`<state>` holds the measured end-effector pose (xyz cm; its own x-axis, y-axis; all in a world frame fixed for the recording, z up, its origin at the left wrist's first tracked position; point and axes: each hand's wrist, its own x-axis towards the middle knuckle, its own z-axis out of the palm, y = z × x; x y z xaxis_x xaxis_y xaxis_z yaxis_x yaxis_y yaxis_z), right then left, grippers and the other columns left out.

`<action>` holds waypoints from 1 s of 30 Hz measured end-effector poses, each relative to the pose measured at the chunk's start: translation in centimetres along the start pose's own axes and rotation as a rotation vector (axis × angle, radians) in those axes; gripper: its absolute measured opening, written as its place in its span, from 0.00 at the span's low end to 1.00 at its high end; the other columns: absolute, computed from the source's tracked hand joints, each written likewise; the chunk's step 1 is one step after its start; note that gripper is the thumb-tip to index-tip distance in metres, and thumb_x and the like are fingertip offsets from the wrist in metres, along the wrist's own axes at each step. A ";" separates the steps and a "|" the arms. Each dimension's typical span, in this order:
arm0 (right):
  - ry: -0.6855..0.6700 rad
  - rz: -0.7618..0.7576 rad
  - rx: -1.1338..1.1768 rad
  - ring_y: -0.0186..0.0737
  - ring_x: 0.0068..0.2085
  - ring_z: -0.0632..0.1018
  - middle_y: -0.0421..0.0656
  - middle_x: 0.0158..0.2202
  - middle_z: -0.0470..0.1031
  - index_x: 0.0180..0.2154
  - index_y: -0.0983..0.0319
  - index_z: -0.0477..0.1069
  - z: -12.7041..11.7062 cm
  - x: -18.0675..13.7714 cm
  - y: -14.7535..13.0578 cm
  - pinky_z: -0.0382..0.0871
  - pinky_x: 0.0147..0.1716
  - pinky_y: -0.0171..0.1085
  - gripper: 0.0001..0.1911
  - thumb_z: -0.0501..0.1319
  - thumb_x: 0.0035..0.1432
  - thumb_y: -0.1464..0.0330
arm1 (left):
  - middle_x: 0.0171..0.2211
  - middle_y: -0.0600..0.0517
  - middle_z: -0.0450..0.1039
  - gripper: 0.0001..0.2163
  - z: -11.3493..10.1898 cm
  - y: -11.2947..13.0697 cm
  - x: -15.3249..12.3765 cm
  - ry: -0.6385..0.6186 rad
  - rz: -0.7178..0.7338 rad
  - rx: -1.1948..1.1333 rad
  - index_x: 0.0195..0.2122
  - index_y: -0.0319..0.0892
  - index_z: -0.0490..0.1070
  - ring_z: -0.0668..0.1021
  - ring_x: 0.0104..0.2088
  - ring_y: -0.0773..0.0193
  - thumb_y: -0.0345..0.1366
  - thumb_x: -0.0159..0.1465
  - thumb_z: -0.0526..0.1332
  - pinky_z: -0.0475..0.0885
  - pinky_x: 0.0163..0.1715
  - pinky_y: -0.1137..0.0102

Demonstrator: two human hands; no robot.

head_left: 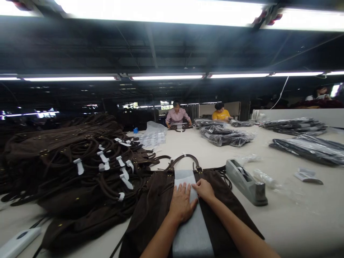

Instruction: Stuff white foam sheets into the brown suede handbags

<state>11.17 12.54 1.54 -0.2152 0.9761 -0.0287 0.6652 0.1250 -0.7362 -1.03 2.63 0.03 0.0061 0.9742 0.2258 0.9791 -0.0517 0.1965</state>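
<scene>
A dark brown handbag [158, 200] lies flat on the table in front of me, its looped handle [188, 156] pointing away. Down its middle runs a pale grey strip of thin sheet [192, 233], from the top edge toward me. My left hand [182, 204] rests flat on this strip with its fingers stretched out. At the strip's right edge, near the bag's top, my right hand [204, 190] is closed in a pinch on the sheet. The fingertips partly hide what they grip.
Brown bags [80, 154] with white tags are heaped at left. A grey tape dispenser [245, 182] stands right of the bag, near crumpled clear plastic [264, 177]. Plastic-wrapped bags [225, 134] lie farther back. Two people [177, 116] work across the table; a white device [20, 242] lies front left.
</scene>
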 end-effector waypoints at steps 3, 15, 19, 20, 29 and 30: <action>-0.005 -0.016 0.050 0.34 0.21 0.73 0.39 0.17 0.70 0.24 0.63 0.71 0.5 -0.5 1.2 0.59 0.24 0.31 0.16 0.65 0.52 0.57 | 0.67 0.42 0.54 0.33 0.1 -0.2 0.1 -0.001 0.014 -0.024 0.67 0.39 0.55 0.56 0.67 0.46 0.54 0.66 0.45 0.45 0.66 0.50; 0.050 -0.024 0.267 0.32 0.20 0.68 0.36 0.15 0.64 0.19 0.62 0.66 1.2 -0.4 2.8 0.54 0.21 0.30 0.18 0.60 0.53 0.57 | 0.59 0.29 0.62 0.31 -0.3 0.6 1.2 0.193 -0.467 -0.129 0.62 0.25 0.57 0.65 0.59 0.41 0.45 0.64 0.55 0.58 0.58 0.53; -0.076 0.022 0.518 0.29 0.16 0.64 0.35 0.15 0.62 0.21 0.63 0.66 0.9 -1.2 2.3 0.50 0.17 0.29 0.17 0.57 0.55 0.59 | 0.52 0.40 0.72 0.21 -0.8 -0.5 2.2 0.243 -0.556 -0.245 0.54 0.35 0.67 0.71 0.54 0.50 0.36 0.60 0.62 0.63 0.54 0.62; -0.126 0.042 0.586 0.27 0.15 0.63 0.35 0.15 0.62 0.22 0.63 0.66 0.7 -1.5 2.2 0.47 0.16 0.29 0.15 0.57 0.54 0.60 | 0.51 0.42 0.73 0.20 -0.8 -0.8 2.5 0.252 -0.569 -0.280 0.54 0.36 0.68 0.72 0.54 0.53 0.33 0.60 0.62 0.64 0.53 0.66; -0.727 0.106 1.133 0.17 0.15 0.59 0.34 0.22 0.62 0.34 0.68 0.73 -1.4 -2.7 2.3 0.42 0.11 0.19 0.12 0.62 0.42 0.79 | 0.36 0.49 0.79 0.04 -1.2 -2.8 2.9 0.291 -0.509 -0.486 0.35 0.40 0.73 0.80 0.40 0.61 0.29 0.60 0.60 0.69 0.40 0.73; -0.760 0.106 1.158 0.17 0.15 0.60 0.34 0.22 0.62 0.34 0.68 0.73 -1.6 -2.7 2.2 0.42 0.11 0.19 0.13 0.61 0.42 0.80 | 0.36 0.49 0.79 0.03 -1.2 -2.9 2.8 0.303 -0.503 -0.493 0.33 0.40 0.73 0.79 0.40 0.61 0.30 0.61 0.59 0.69 0.40 0.73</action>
<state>14.40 10.44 1.10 -0.7820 0.5899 -0.2011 -0.1815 -0.5242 -0.8320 -4.10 5.28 1.26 -0.5422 0.8071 0.2339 0.6445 0.2208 0.7320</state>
